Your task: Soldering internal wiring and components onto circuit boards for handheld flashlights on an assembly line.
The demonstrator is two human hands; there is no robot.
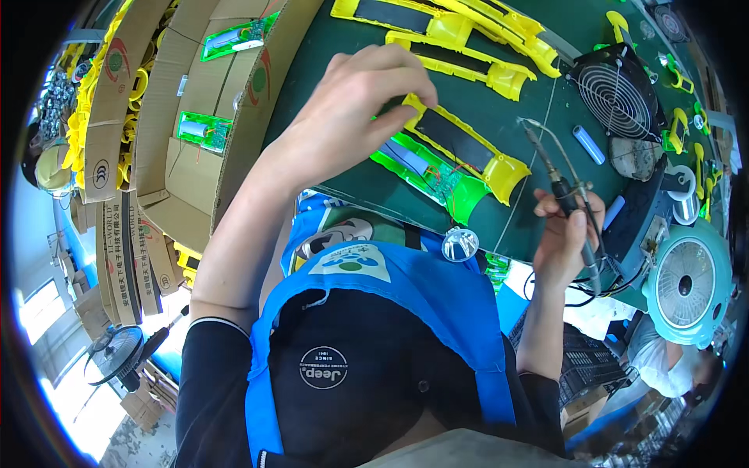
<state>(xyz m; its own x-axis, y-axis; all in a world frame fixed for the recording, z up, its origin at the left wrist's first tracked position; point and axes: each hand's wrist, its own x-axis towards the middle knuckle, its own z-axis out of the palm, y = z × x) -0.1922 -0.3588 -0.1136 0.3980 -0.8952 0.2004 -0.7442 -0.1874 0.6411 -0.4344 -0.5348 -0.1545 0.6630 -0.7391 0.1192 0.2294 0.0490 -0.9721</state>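
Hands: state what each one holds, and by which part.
The right hand grips a soldering iron by its dark handle. The left hand presses fingertips on the yellow casing's end.

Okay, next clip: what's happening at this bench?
A person at a green workbench steadies a yellow plastic housing with the left hand, fingers on its near end. A green housing half with a circuit board lies against it. The right hand holds a soldering iron, its tip raised just right of the housing, not touching it. More yellow housings and a small black fan lie beyond.
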